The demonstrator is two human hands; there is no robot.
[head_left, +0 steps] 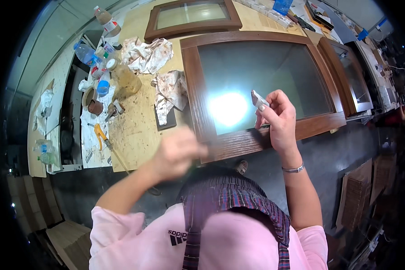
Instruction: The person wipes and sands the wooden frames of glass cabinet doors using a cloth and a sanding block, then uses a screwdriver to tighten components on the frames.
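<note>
In front of me lies a brown wooden frame [238, 143] with a dark glass pane [265, 76], which reflects a bright light. My right hand [281, 119] is above its near rail, the fingers closed on a small folded grey-white piece [259, 100], whose material I cannot make out. Motion smears my left hand [180, 150] near the frame's near left corner; its fingers do not show clearly. A stained white rag [171, 92] rests partly over a dark flat block [166, 120] beside the frame's left rail.
Another stained rag [147, 56], a jar of yellowish liquid [126, 78] and several plastic bottles stand at the left. Pliers with orange handles [102, 135] lie near the table's front left. A smaller glazed frame [193, 17] is at the back; another frame [346, 74] lies at the right.
</note>
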